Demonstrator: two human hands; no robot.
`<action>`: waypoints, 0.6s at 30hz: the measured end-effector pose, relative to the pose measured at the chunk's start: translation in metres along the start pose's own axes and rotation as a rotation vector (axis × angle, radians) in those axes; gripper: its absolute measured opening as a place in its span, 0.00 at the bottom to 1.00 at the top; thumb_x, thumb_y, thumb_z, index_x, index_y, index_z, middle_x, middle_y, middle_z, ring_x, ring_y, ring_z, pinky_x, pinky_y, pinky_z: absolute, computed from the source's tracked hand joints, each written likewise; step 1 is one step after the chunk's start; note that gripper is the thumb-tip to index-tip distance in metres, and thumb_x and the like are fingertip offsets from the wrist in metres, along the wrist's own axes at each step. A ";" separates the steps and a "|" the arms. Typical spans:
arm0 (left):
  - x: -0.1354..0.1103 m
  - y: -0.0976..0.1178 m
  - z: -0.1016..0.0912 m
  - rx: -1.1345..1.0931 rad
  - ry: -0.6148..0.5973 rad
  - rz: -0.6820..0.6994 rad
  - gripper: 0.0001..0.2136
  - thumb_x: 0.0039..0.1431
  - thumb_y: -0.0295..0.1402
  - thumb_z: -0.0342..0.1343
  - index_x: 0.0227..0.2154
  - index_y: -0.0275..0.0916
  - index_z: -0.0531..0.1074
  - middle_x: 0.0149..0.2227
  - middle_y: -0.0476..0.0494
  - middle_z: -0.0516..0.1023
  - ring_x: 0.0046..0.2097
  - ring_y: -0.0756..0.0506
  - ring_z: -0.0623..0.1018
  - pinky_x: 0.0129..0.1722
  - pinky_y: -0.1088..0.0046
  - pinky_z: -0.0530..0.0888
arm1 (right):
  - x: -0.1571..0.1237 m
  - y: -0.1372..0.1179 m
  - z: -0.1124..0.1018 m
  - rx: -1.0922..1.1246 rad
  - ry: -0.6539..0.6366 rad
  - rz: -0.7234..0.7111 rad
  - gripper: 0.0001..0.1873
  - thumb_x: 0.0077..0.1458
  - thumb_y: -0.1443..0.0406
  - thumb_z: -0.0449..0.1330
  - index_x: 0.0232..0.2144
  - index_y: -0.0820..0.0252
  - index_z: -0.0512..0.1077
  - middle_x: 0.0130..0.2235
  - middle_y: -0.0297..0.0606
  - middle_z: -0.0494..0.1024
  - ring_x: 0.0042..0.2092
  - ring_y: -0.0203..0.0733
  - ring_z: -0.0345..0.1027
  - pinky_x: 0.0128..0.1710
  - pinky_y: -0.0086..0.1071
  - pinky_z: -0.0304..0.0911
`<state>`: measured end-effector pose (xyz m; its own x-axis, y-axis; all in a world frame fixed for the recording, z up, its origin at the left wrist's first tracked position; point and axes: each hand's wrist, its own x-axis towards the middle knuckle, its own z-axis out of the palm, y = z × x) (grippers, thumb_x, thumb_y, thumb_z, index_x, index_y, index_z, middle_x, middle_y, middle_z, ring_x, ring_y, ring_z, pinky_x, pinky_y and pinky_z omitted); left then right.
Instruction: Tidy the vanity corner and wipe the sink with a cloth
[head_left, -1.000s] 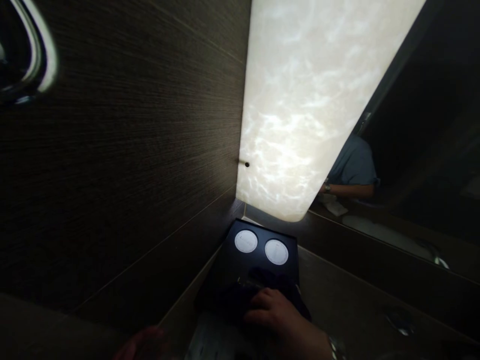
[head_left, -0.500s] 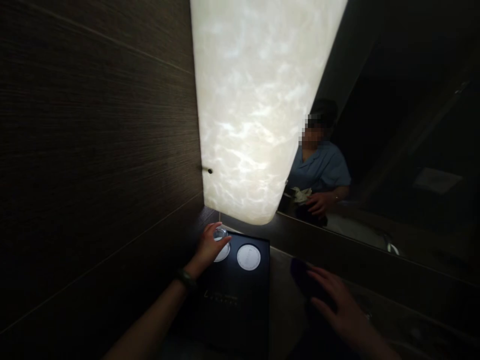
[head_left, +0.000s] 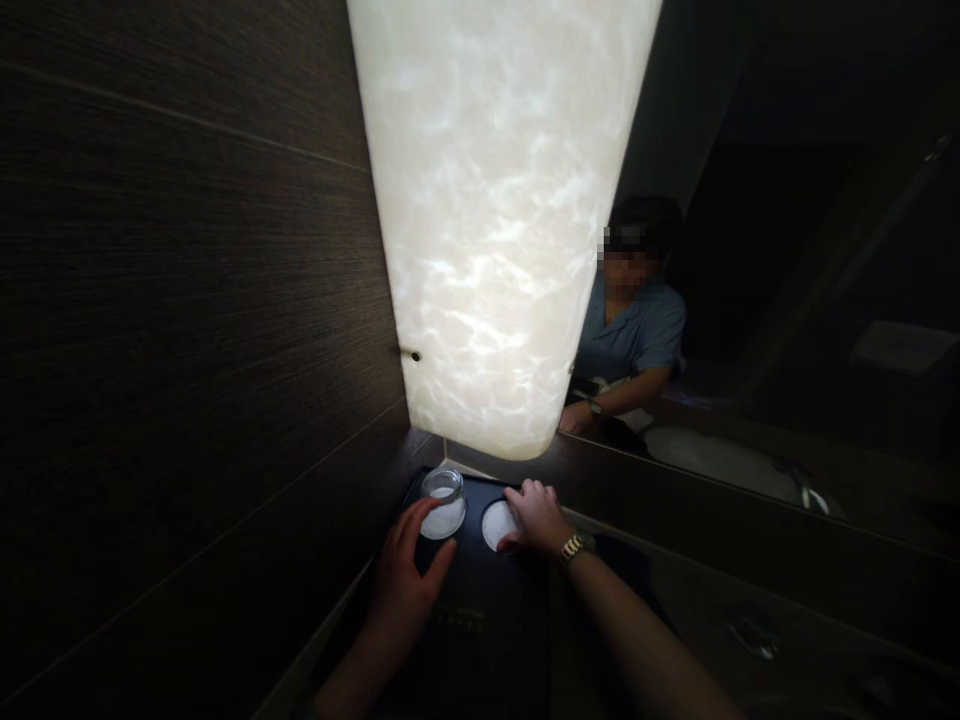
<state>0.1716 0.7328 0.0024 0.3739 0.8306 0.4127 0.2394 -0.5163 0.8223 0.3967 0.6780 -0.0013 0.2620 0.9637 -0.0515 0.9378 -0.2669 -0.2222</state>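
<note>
My left hand is at the lower left of a clear glass, its thumb spread away from the curved fingers. The index fingertip overlaps the glass's near edge; whether it touches is unclear. Beneath the glass is a round white coaster in a dark tray. Over to the right, my right hand has fingers and thumb curled around the right edge of a second white coaster, hiding part of it. A dark cloth lies behind the right forearm.
A tall glowing marbled lamp hangs above the tray's far edge. Dark wood-grain wall rises along the left. On the right, a mirror reflects a person in a blue shirt. A dim metal fitting shows at lower right.
My left hand has drawn back from the glass, which now stands on the left coaster. My right hand has left the dark cloth and moved left to the other coaster.
</note>
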 end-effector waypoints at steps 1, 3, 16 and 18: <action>-0.013 0.002 -0.001 -0.042 -0.025 -0.051 0.22 0.56 0.44 0.55 0.50 0.37 0.70 0.55 0.35 0.72 0.57 0.35 0.71 0.60 0.47 0.66 | 0.005 0.003 -0.004 0.015 -0.026 0.012 0.39 0.36 0.46 0.74 0.48 0.58 0.72 0.51 0.49 0.72 0.55 0.58 0.63 0.54 0.47 0.56; -0.034 0.001 0.000 -0.108 -0.067 -0.154 0.24 0.54 0.46 0.54 0.50 0.36 0.70 0.55 0.33 0.72 0.58 0.33 0.70 0.60 0.45 0.65 | 0.013 0.006 -0.013 0.058 -0.045 0.034 0.37 0.32 0.51 0.77 0.44 0.59 0.72 0.51 0.49 0.72 0.56 0.59 0.62 0.54 0.47 0.56; -0.092 0.034 0.003 -0.823 -0.143 -0.812 0.17 0.38 0.34 0.61 0.35 0.36 0.75 0.32 0.44 0.81 0.34 0.45 0.77 0.32 0.72 0.73 | -0.156 0.000 -0.009 0.657 0.166 -0.102 0.33 0.51 0.61 0.65 0.59 0.54 0.65 0.62 0.45 0.69 0.63 0.52 0.62 0.64 0.48 0.57; -0.096 0.021 -0.031 -0.714 -0.037 -0.866 0.15 0.38 0.36 0.60 0.33 0.38 0.75 0.28 0.48 0.78 0.31 0.47 0.75 0.30 0.74 0.72 | -0.168 0.049 0.021 0.382 0.230 0.107 0.39 0.48 0.59 0.67 0.62 0.53 0.62 0.68 0.47 0.59 0.70 0.60 0.49 0.68 0.60 0.47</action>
<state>0.1128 0.6483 -0.0081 0.3597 0.8386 -0.4090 -0.1321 0.4798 0.8674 0.3937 0.5028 -0.0240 0.4368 0.8923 0.1138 0.7626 -0.3002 -0.5730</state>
